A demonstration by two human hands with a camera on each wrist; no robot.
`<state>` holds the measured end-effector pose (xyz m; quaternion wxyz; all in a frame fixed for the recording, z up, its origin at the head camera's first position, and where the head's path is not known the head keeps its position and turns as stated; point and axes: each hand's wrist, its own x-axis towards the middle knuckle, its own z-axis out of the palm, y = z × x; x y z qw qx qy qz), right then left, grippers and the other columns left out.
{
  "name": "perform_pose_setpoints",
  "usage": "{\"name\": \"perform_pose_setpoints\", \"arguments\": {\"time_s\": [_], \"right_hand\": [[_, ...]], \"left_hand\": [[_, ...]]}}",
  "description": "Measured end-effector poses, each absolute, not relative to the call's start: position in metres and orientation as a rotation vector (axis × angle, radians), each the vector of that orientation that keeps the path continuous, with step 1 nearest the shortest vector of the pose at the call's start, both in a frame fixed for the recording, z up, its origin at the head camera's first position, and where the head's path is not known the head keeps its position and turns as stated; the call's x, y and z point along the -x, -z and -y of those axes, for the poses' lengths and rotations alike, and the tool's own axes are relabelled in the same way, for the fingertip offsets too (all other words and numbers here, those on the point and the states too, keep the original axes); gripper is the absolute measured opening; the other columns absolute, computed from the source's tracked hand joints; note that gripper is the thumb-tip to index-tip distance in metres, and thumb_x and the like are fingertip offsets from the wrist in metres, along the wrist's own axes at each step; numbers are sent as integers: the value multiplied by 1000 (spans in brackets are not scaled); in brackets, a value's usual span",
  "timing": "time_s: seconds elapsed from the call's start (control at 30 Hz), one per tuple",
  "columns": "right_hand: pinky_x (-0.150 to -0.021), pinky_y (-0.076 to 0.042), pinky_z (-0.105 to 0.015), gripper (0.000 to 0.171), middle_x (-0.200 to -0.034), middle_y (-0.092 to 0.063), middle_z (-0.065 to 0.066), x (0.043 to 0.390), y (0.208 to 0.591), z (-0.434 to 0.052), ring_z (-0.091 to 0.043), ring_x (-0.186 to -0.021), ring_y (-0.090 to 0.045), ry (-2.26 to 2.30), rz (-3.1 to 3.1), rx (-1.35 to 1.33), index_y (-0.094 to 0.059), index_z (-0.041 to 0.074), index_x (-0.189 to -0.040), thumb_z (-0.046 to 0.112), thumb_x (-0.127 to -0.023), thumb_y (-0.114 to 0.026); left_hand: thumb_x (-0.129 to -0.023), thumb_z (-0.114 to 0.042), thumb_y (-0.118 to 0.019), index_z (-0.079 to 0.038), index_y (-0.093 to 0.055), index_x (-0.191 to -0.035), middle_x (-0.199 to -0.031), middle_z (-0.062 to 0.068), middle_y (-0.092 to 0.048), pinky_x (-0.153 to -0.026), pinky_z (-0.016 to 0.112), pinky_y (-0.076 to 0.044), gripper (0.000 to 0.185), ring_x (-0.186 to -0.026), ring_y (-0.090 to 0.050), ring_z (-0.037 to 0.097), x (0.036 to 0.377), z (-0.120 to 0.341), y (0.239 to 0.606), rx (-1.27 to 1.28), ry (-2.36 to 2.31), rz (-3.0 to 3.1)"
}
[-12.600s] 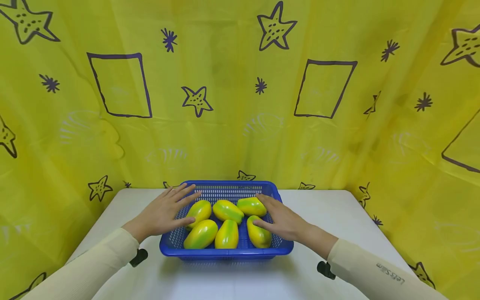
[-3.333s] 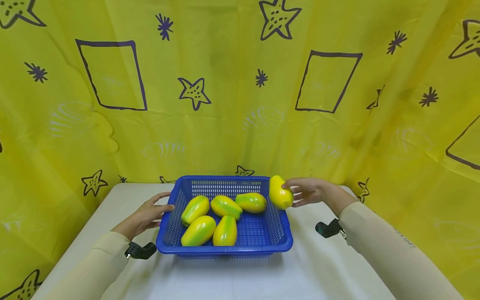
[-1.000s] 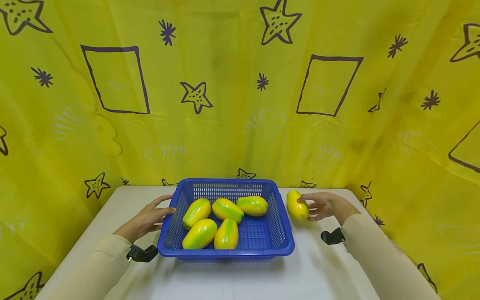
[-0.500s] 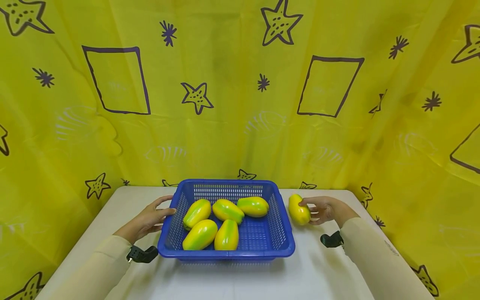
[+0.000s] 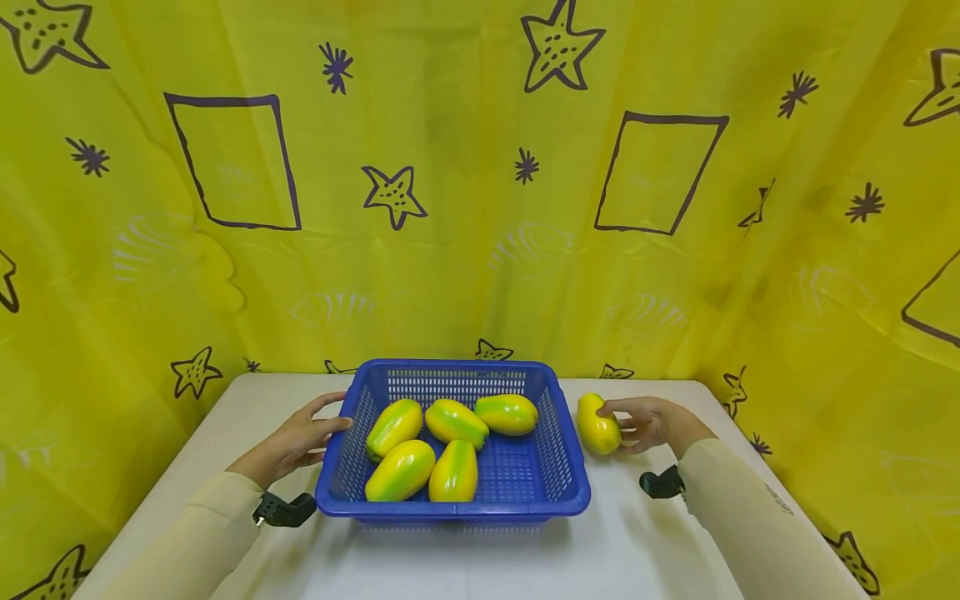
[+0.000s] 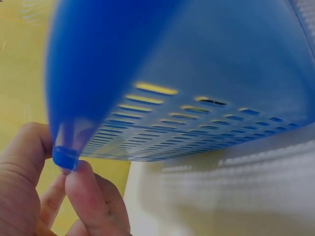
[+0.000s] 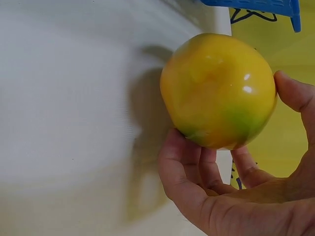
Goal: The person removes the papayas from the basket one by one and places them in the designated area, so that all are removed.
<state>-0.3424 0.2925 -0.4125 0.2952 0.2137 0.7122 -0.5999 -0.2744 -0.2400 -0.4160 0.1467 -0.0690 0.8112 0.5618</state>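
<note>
My left hand [image 5: 294, 437] pinches the left rim of a blue plastic basket [image 5: 457, 507]. The left wrist view shows the thumb and a fingertip [image 6: 84, 189] on either side of that rim. Off the basket's right side, my right hand [image 5: 651, 423] holds a glossy yellow-green papaya [image 5: 598, 425] low over the white table. In the right wrist view its rounded end faces the camera, with the thumb on one side and several fingers beneath. Several more papayas lie in the basket, among them one at the back right [image 5: 507, 414] and one at the front [image 5: 453, 472].
The basket stands on a white table [image 5: 465, 558] near its back edge. A yellow curtain [image 5: 450, 283] with drawn stars and squares hangs behind and on both sides. A dark wrist camera sits below each hand.
Both hands were over the basket at first. Left took the rim; right lifted the front-right papaya out over the right rim and lowered it towards the table, sinking slightly in the last second.
</note>
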Motion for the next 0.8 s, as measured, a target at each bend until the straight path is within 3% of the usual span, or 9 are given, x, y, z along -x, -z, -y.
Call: {"name": "perform_pose_setpoints", "arguments": {"time_s": [0.23, 0.53, 0.8], "right_hand": [[-107, -45, -47, 92, -145, -27, -30, 342, 417, -294, -38, -116, -46, 1586, -1879, -581, -10, -5, -149, 22, -87, -72], [-105, -47, -43, 78, -135, -36, -26, 339, 417, -293, -33, -100, -57, 1587, -1864, -590, -22, -6, -144, 21, -89, -70], [-104, -48, -44, 82, -136, -35, -28, 339, 418, -292, -35, -103, -57, 1591, -1871, -597, -19, -6, -145, 22, -88, -71]], "left_hand": [[-95, -29, -63, -16, -21, -156, -136, 28, -52, -77, 37, -60, 74, -104, -66, 32, 275, 240, 417, 195, -1614, -2342], [-95, -30, -63, -17, -20, -156, -139, 29, -49, -79, 36, -59, 75, -112, -63, 38, 274, 240, 416, 206, -1612, -2326], [-96, -29, -62, -16, -20, -156, -134, 27, -54, -76, 34, -59, 75, -103, -66, 30, 274, 239, 415, 203, -1615, -2328]]}}
